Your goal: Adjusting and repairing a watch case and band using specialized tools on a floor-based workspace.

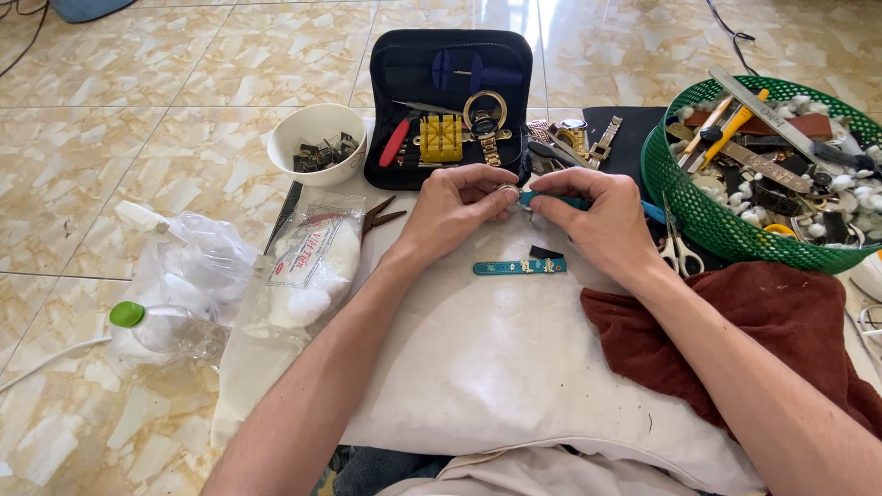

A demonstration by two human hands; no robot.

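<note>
My left hand (457, 207) pinches a small round watch case (508, 191) between thumb and fingers above the white cloth (487, 358). My right hand (597, 220) meets it from the right, fingers closed on a teal strap or tool (551, 198) that touches the watch case. A loose teal watch strap (519, 266) with small metal studs lies on the cloth just below both hands. A small black piece (546, 252) sits beside it.
An open black tool case (450, 106) with a yellow block, red pliers and a gold watch lies beyond the hands. White bowl (318, 142) at left, green mesh basket (763, 174) of tools at right, scissors (678, 248), maroon cloth (735, 331), cotton bag (312, 262), plastic bottle (161, 329).
</note>
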